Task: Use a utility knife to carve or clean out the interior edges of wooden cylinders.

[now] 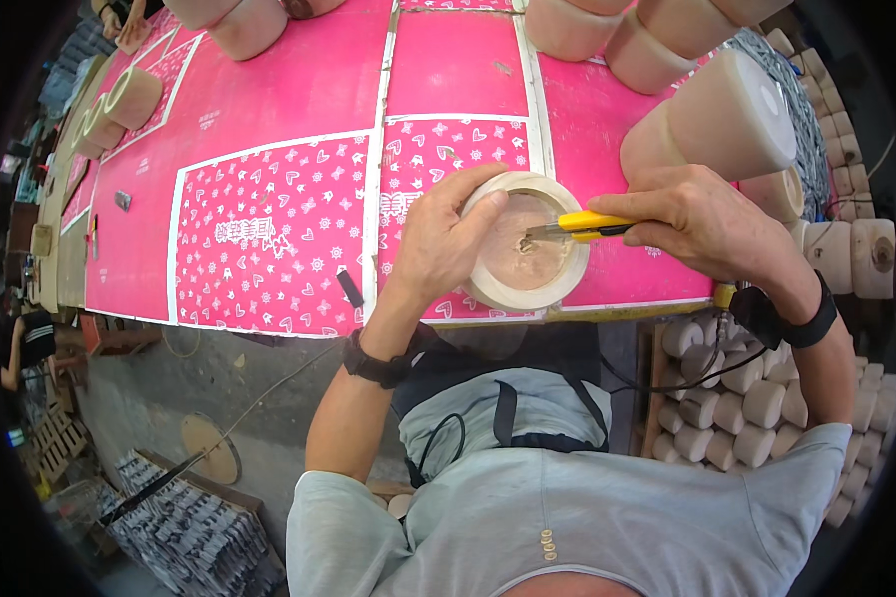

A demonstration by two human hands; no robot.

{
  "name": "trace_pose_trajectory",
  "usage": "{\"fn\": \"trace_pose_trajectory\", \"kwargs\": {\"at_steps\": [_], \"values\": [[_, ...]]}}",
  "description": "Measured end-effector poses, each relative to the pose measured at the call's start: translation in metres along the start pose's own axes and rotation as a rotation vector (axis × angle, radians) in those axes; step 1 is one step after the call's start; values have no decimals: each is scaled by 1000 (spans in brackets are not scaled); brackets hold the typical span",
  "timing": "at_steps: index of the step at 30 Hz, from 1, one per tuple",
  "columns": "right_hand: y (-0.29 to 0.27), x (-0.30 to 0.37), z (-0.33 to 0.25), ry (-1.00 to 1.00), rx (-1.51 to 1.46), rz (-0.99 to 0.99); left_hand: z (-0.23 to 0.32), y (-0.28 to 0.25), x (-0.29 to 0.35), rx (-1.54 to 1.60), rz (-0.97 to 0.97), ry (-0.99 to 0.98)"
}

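Our shirt lies nearest; beyond, left fingers grip the bowl at the bench's edge, right fingers clamp the cutter, and a dark mark by its blade suggests unfinished work.

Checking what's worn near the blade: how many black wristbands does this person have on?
2: left wristband, behind the left hand gripping the round piece; right wristband, behind the right hand holding the yellow knife. None appears hidden.
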State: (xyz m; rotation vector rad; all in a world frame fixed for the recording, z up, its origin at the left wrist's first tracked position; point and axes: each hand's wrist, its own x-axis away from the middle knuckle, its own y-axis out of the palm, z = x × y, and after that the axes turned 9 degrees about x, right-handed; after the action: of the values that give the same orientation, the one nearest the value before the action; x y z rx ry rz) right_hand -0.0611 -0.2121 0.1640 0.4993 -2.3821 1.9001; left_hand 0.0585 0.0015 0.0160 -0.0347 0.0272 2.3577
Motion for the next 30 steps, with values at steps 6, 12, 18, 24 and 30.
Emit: {"fn": "trace_pose_trajectory", "kwargs": {"at_steps": [6,12,18,24,30], "values": [[9,3,-12,100,-64,-58,-1,3,-1,11,12,6],[8,9,-30,152,-97,-29,-3,3,1,53,15,12],[-3,12,-43,287,-163,-148,-5,5,2,18,45,45],[3,13,-62,513,-457,-158,-8,9,1,34,82,89],[-9,5,-62,543,-464,-273,-10,9,0,54,78,87]]}}
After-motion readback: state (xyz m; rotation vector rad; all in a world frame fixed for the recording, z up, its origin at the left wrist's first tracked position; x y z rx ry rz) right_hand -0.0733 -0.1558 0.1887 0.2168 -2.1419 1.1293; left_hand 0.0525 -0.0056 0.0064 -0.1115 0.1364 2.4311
